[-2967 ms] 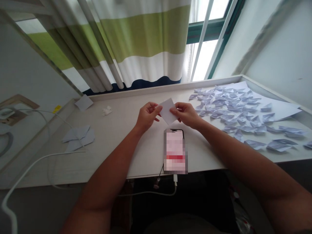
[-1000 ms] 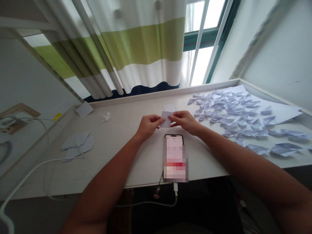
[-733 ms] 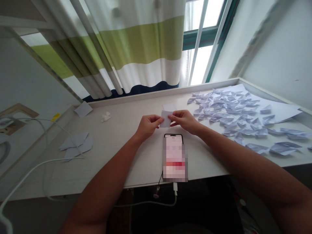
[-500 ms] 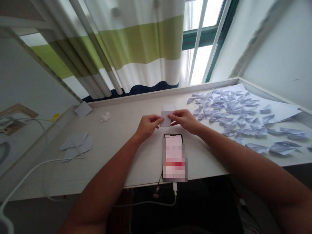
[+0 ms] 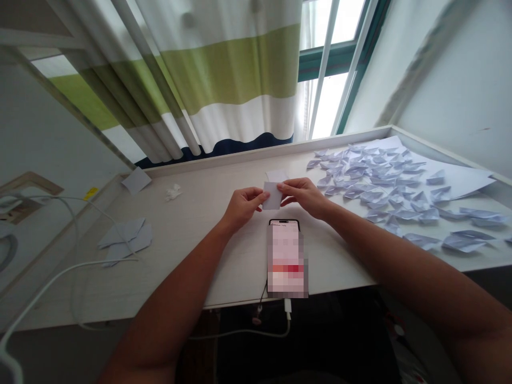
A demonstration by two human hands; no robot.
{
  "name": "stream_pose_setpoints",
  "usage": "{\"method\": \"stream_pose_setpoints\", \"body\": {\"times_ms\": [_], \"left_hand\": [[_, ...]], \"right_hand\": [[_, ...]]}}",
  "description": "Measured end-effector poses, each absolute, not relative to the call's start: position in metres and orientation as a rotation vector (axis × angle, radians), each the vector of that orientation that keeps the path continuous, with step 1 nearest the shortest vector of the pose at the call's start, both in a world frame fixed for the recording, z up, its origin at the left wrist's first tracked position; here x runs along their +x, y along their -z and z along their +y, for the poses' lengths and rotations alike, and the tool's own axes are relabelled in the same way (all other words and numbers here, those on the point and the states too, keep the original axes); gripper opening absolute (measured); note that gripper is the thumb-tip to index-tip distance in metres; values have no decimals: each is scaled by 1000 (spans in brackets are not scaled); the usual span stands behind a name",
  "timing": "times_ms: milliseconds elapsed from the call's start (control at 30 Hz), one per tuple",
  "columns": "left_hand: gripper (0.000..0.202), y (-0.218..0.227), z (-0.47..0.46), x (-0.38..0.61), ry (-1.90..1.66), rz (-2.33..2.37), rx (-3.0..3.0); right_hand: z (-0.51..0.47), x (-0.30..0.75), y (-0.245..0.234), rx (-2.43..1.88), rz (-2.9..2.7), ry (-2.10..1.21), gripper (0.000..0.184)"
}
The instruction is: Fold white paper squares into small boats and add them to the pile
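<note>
Between my two hands is a small white piece of paper (image 5: 272, 197), held up over the desk. My left hand (image 5: 245, 206) pinches its left edge between thumb and fingers. At its upper right edge my right hand (image 5: 302, 196) has the thumb on the front, with fingers behind. Another white paper sheet (image 5: 277, 175) lies just beyond, partly covered by the held piece. A phone (image 5: 285, 256) lies below my hands, its screen lit and blurred out. To the right, many folded paper boats (image 5: 376, 176) cover the desk.
Large white sheets (image 5: 452, 168) lie under the folded pieces. Loose paper squares (image 5: 126, 240) rest at the left, with a crumpled tissue (image 5: 173, 192) farther back. A white cable (image 5: 60, 272) loops over the left side; a charging plug (image 5: 288, 306) hangs at the desk's front edge.
Almost nothing differs. My right hand has shifted very slightly along the top right of the held paper; both hands keep their pinch on it.
</note>
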State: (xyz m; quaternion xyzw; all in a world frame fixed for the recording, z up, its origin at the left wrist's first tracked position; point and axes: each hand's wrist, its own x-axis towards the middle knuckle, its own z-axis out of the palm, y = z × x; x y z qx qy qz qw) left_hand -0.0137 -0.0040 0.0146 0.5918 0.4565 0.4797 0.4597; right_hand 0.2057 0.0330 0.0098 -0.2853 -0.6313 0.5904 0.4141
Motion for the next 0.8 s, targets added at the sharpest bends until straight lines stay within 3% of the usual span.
{"method": "stream_pose_setpoints", "body": {"times_ms": [367, 600, 800], "left_hand": [[45, -21, -7, -10, -1319, 1129, 1417], [45, -22, -7, -11, -1218, 1104, 1471], [43, -23, -7, -12, -1248, 1119, 1470]], "right_hand": [[33, 201, -3, -719, -1700, -1491, 63], [32, 204, -7, -804, -1751, -1322, 66], [31, 204, -6, -822, -1777, -1396, 68]]}}
